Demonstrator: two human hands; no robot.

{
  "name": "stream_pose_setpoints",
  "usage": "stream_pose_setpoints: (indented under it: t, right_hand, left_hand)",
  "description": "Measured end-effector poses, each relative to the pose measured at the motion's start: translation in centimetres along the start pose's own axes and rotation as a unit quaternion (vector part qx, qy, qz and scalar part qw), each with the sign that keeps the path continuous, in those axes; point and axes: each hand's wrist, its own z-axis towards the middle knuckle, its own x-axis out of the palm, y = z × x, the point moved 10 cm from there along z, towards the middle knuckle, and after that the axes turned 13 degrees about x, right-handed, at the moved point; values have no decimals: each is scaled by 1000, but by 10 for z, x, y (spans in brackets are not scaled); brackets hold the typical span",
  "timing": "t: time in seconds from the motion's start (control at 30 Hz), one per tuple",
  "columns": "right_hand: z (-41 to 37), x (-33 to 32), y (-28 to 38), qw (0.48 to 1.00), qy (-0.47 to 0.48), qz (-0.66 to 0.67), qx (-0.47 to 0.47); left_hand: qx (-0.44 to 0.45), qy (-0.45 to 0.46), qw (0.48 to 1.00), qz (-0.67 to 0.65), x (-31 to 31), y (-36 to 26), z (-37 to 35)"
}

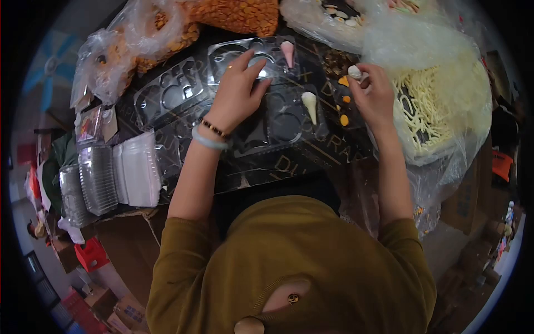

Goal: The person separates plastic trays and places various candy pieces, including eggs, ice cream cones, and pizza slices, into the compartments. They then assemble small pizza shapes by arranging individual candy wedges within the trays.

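My left hand rests over a clear plastic blister tray at the back of the table, its fingers spread and holding nothing. In the head view, the thumb and fingers of my right hand pinch a small white rounded piece. Below that hand lie small orange pieces on the dark surface. A pink cone-shaped piece sits in the far tray's right slot, and a cream one lies in the nearer tray. Another clear tray is at the left.
Plastic bags of orange pieces stand at the back. On the right, an open bag holds pale cream sticks; a bag with white pieces lies behind it. Stacked clear plastic packs sit at the table's left edge.
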Motion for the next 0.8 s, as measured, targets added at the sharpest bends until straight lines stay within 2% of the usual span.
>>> stream_pose_setpoints:
  t: [0.07, 0.1, 0.13, 0.17, 0.2, 0.23, 0.3, 0.33, 0.37, 0.4, 0.47, 0.5, 0.53, 0.57, 0.63, 0.67, 0.77, 0.8]
  right_hand:
    - [2, 32, 2, 970, 73, 192, 130]
    - [4, 56, 21, 937, 119, 306, 119]
    - [8, 81, 44, 929, 156, 311, 127]
    - [13, 108, 71, 931, 189, 305, 74]
    - [15, 126, 107, 943, 204, 262, 34]
    - [18, 157, 129, 925, 232, 301, 17]
    - [24, 210, 168, 925, 255, 282, -15]
    - [28, 238, 181, 936, 238, 252, -64]
    - [30, 261, 187, 944, 236, 220, -71]
    - [30, 271, 191, 969, 209, 103, -84]
    - [27, 299, 184, 966, 223, -60, -117]
    - [27, 285, 188, 965, 224, -52, -126]
    - [29, 254, 191, 969, 185, 51, -158]
    - [37, 217, 190, 970, 141, 119, -161]
    - [63, 137, 172, 966, 5, 168, -196]
    - [84, 108, 145, 968, -24, 173, -180]
    - [140, 1, 52, 959, -195, 178, -104]
    - [160, -30, 24, 956, -247, 142, -62]
  left_hand:
    - [-45, 16, 995, 85, -32, 20, -45]
    - [-91, 27, 985, 145, -45, 37, -70]
    - [-130, 31, 972, 193, -57, 48, -89]
    - [-167, 33, 956, 237, -68, 59, -105]
    - [-210, 56, 944, 247, -67, 74, -122]
    - [-233, 63, 947, 213, -65, 79, -129]
    - [-249, 61, 950, 181, -58, 83, -136]
    - [-249, 61, 951, 174, -57, 83, -136]
    - [-246, 62, 954, 163, -54, 81, -133]
    - [-243, 66, 953, 169, -52, 79, -130]
    - [-228, 68, 957, 167, -46, 79, -127]
    - [-227, 74, 958, 161, -45, 76, -123]
    - [-231, 80, 957, 157, -46, 75, -121]
    - [-217, 65, 962, 154, -46, 73, -120]
    - [-220, 71, 966, 113, -48, 69, -118]
    - [-216, 67, 969, 100, -51, 66, -116]
    - [-190, 61, 975, 97, -60, 56, -120]
    - [-190, 54, 976, 91, -65, 51, -121]
